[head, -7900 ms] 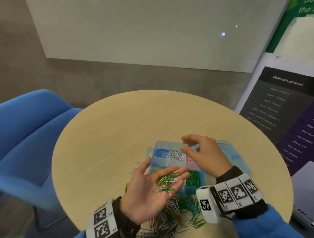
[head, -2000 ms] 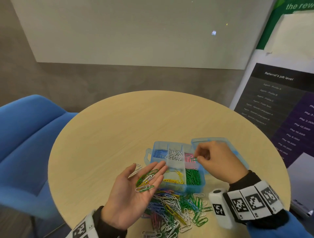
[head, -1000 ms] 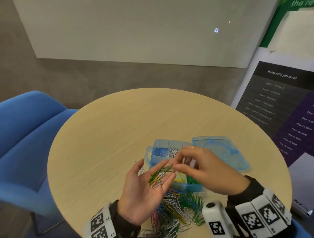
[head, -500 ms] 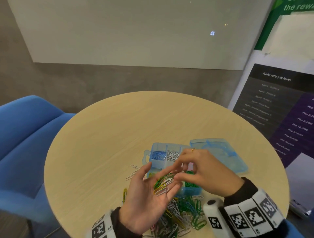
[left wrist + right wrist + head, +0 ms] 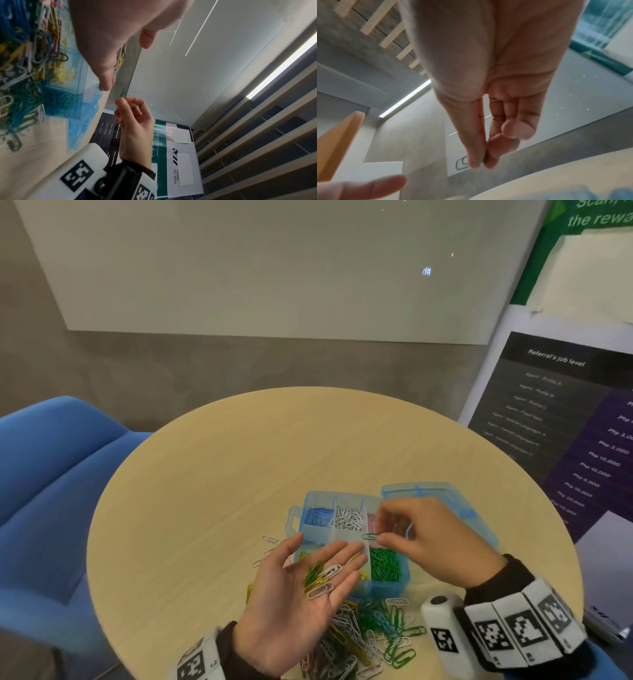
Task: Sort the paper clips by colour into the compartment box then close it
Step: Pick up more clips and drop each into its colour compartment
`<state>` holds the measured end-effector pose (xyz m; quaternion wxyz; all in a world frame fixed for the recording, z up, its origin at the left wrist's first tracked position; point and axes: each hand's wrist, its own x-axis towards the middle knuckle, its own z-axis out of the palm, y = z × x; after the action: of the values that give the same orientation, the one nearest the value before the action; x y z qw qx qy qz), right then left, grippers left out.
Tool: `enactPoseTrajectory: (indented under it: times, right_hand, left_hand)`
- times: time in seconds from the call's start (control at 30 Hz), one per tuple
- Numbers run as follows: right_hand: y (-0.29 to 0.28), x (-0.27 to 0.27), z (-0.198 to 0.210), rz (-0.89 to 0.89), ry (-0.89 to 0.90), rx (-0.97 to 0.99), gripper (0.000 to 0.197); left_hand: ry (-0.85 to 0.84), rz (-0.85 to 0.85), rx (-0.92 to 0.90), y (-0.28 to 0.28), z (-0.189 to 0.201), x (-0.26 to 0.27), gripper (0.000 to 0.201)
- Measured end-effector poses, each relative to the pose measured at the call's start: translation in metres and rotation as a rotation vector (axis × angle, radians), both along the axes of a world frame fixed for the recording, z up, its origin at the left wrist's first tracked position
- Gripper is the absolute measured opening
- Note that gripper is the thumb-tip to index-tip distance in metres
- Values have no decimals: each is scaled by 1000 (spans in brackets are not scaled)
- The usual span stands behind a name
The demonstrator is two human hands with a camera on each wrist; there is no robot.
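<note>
My left hand (image 5: 301, 587) lies palm up in front of the blue compartment box (image 5: 329, 498), with a few green, white and yellow clips (image 5: 320, 577) resting on its straight fingers. Between thumb and forefinger, my right hand (image 5: 378, 537) pinches one green paper clip (image 5: 370, 536) above the box's middle, just over the compartment of green clips (image 5: 385, 565). That clip (image 5: 461, 164) also shows in the right wrist view, and the left wrist view catches it (image 5: 123, 93) too. Other compartments hold blue clips (image 5: 317, 517), white clips (image 5: 348, 518), pink ones and yellow ones. The box's lid (image 5: 442, 501) lies open to the right.
A mixed heap of loose clips (image 5: 363, 635) lies on the round wooden table (image 5: 205, 491) near its front edge. A few white clips (image 5: 269, 546) lie left of the box. A blue chair (image 5: 51, 474) stands at the left, a poster stand (image 5: 561, 419) at the right.
My right hand has lifted off the left palm with a green clip and moved back and right, over the box. The left hand stays palm up with fewer clips.
</note>
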<state>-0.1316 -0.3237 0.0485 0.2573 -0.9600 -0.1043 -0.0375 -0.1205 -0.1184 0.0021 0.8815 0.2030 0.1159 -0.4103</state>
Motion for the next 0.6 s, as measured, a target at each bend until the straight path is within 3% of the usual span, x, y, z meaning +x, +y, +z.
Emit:
enactPoseTrajectory:
  times: [0.13,0.43,0.6]
  right_hand:
    - [-15,-1,1,-87,55,-42,17]
    - [-17,1,-4,-131,62,-100,6]
    - [9,-4,3,55,-42,71,10]
  left_hand:
    - [-14,-7,-5,0,0,1,65]
    - [-30,-12,11,0,-3,2,65]
    - [-45,-22,43,-1,-4,2,67]
